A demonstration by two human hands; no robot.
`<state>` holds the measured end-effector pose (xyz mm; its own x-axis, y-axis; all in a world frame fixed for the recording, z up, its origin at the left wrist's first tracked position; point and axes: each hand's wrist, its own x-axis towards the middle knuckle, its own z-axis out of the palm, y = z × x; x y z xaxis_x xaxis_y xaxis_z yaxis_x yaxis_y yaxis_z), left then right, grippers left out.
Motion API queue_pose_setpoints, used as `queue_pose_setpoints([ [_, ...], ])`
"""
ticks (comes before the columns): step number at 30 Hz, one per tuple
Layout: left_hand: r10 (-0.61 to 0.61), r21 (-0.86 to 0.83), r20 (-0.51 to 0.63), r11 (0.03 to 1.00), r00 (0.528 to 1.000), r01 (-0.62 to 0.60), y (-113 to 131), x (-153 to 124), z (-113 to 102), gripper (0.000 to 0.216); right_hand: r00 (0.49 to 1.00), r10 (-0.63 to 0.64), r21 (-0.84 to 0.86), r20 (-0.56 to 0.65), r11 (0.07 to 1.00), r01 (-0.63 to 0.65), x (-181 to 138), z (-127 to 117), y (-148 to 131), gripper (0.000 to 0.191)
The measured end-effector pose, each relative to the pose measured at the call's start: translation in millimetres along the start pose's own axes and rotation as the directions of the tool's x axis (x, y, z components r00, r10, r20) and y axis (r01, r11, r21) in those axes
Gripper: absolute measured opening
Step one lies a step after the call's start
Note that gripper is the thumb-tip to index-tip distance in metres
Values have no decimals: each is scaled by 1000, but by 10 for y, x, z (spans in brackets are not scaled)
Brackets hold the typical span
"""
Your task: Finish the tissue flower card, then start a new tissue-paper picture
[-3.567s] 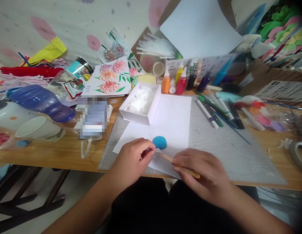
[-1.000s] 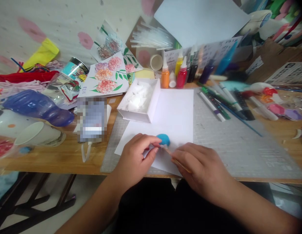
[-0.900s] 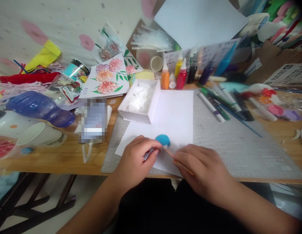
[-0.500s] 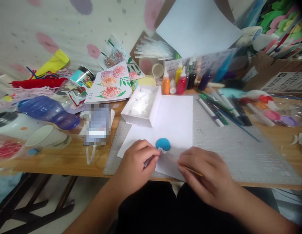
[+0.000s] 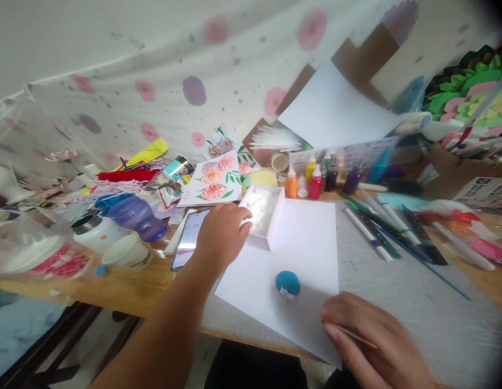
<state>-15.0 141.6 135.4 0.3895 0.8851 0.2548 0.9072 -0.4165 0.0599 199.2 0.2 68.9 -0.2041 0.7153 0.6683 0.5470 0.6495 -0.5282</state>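
Head view: at mid-frame my left hand point(image 5: 220, 232) reaches the box point(image 5: 262, 216) rim (pinching or not, I cannot tell). Lower right, my right hand point(image 5: 372, 346) pinches a stick point(image 5: 350, 335). The ball point(image 5: 287, 283) sits on paper point(image 5: 307, 237), lower centre.

The left hand point(image 5: 220, 232) has left the round blue foam ball point(image 5: 287, 282) and reached the shallow white cardboard box point(image 5: 262, 216).
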Motion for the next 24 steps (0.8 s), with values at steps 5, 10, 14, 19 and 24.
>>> queue_pose_setpoints([
  [5, 51, 26, 195, 998, 980, -57, 12, 281, 15, 23, 999, 33, 33, -39, 999, -31, -62, -18, 16, 9],
  [10, 37, -5, 163, 999, 986, -37, -32, 291, 57, 18, 996, 72, 68, -53, 995, -69, -112, -19, 33, 9],
  [14, 12, -104, 69, 995, 998, -4, -25, 147, -50, 19, 990, 105, 87, -94, 991, -97, -133, -10, 38, 10],
  [19, -40, -300, -3, 953, 999, 37, 21, -198, -127, 20, 985, 131, 82, -113, 989, -122, -144, -11, 39, 9],
  [24, -149, -619, 89, 767, 985, 171, 41, -473, 104, 20, 980, 161, 82, -113, 985, -152, -137, 1, 45, 12],
])
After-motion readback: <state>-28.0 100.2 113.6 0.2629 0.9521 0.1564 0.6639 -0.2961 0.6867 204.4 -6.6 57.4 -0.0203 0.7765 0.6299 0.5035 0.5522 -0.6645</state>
